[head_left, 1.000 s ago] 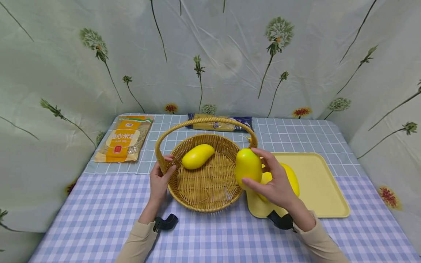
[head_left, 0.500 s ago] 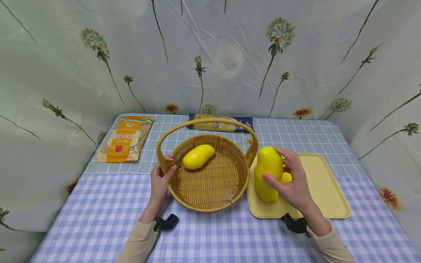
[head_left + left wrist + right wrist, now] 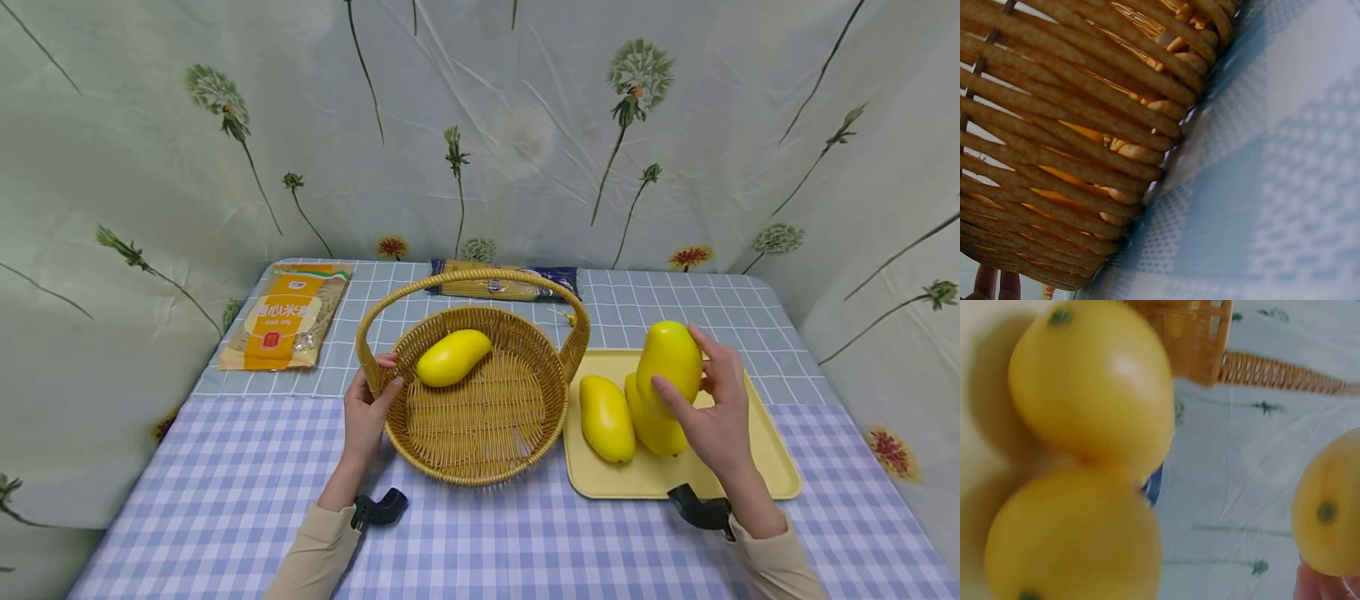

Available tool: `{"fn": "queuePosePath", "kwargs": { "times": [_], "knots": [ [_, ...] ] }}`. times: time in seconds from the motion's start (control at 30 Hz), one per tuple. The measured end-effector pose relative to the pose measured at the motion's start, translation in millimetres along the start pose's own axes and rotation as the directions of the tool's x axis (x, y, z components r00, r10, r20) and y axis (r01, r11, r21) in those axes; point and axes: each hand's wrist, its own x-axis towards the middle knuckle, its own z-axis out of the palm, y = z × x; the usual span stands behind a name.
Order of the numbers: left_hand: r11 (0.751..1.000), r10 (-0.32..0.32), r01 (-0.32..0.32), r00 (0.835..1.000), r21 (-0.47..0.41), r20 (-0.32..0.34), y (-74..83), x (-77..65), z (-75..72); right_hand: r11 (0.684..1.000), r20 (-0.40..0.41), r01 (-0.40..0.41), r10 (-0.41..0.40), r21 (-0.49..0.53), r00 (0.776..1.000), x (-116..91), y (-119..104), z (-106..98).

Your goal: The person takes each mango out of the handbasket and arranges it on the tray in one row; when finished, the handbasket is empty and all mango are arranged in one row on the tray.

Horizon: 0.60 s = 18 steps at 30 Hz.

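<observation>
My left hand grips the left side of a round wicker basket where its tall handle meets the rim. One yellow mango lies inside the basket, toward the back left. My right hand holds another mango upright between thumb and fingers, above a pale yellow tray. Two mangoes rest on that tray: one at the left, and one partly hidden behind the held mango. In the right wrist view the held mango appears at the right, apart from the two on the tray.
At the back left lies an orange and clear bag of dried noodles. Behind the basket handle is a blue-ended pack of spaghetti. A checked cloth covers the table, and a flowered curtain hangs behind it.
My right hand has carried the mango rightward from beside the basket's right rim to over the tray's middle, uncovering the left tray mango. My left hand and the basket stay put.
</observation>
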Motion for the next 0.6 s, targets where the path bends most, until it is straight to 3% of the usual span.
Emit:
{"fn": "queuePosePath", "kwargs": {
  "times": [0.13, 0.3, 0.6],
  "knots": [
    [1.000, -0.016, 0.016, 1.000, 0.011, 0.003, 8.9, -0.3, 3.0, 0.996, -0.030, -0.083, 0.082, -0.034, 0.996, -4.1, 28.3, -7.9],
    [0.999, -0.028, 0.028, 1.000, 0.021, 0.005, 23.9, -1.2, 9.2, 0.970, -0.062, -0.232, 0.228, -0.070, 0.972, -8.9, 60.0, -16.7],
    [0.999, -0.045, 0.045, 0.999, 0.014, -0.004, 2.2, -0.1, -0.3, 0.952, -0.061, -0.290, 0.285, -0.099, 0.957, -14.8, 89.6, -32.3]
  ]
}}
